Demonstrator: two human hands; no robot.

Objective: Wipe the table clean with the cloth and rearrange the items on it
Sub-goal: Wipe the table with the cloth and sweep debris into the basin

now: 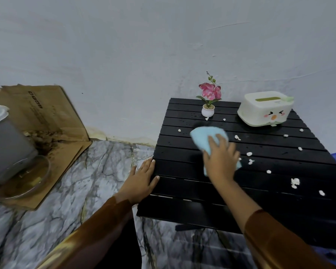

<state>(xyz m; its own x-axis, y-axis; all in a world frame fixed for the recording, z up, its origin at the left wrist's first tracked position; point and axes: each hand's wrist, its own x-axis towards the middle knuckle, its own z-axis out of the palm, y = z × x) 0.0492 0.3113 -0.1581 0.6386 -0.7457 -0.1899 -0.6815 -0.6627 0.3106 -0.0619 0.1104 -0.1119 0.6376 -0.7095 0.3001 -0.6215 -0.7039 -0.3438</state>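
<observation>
Head view. Black slatted counter (182,191) stands against a pale wall (124,45) on a marbled floor (56,210). Right hand (220,158) lies flat, fingers spread, pressing a light blue cloth (204,138) onto the counter's middle slats. Left hand (142,179) rests with straight fingers on the counter's left edge, holding nothing. White crumbs (295,182) scattered over the right half, a few more at the far side near the pot. Far edge: small white pot with a pink artificial orchid (209,100), upright; to its right, a cream tissue box (265,108) with a cartoon face, well apart from the cloth. Left on the floor: flattened cardboard (52,117), a grey bin (6,146) tilted in the frame.
</observation>
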